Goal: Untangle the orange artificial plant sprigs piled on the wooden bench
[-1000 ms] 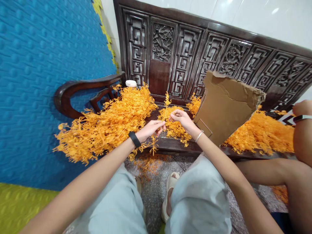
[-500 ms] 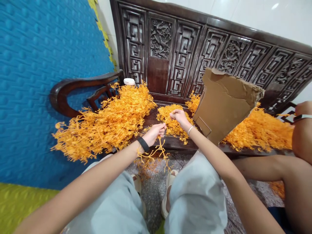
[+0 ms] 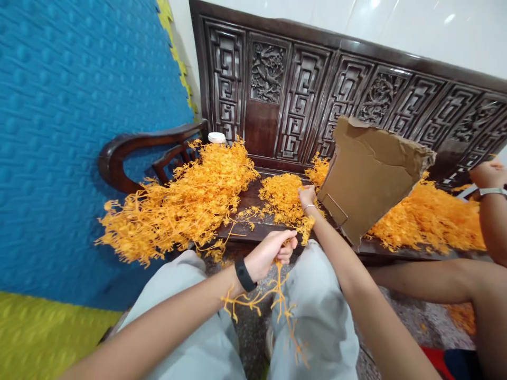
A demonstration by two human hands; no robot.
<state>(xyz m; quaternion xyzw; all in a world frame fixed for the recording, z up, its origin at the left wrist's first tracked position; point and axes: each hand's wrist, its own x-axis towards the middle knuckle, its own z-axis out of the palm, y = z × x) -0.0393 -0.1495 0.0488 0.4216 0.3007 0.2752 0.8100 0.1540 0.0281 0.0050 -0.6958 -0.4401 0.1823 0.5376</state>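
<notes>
My left hand (image 3: pixel 275 253), with a black band at its wrist, is closed around the stem of an orange branching plastic sprig (image 3: pixel 282 293). The sprig's forked arms hang below the fist, over my lap. My right hand (image 3: pixel 307 197) reaches to the right edge of a small heap of orange pieces (image 3: pixel 281 196) on the dark wooden bench. Its fingers are pinched together against the heap; whatever is between them is too small to make out. Left of the heap lies a large bunch of orange sprigs (image 3: pixel 186 203), some loose ones trailing toward the bench's front edge.
A bent cardboard sheet (image 3: pixel 372 174) stands right of my right hand. Behind it lies another orange pile (image 3: pixel 431 219). The carved backrest (image 3: pixel 263 124) rises behind, and a white-lidded container (image 3: pixel 216 138) stands at the left. Another person's arm (image 3: pixel 493 211) and leg are at the right.
My left hand has drawn down and toward me with the sprig. My right hand has moved away from it, rightward and slightly down, to the small heap's edge. The view has shifted slightly.
</notes>
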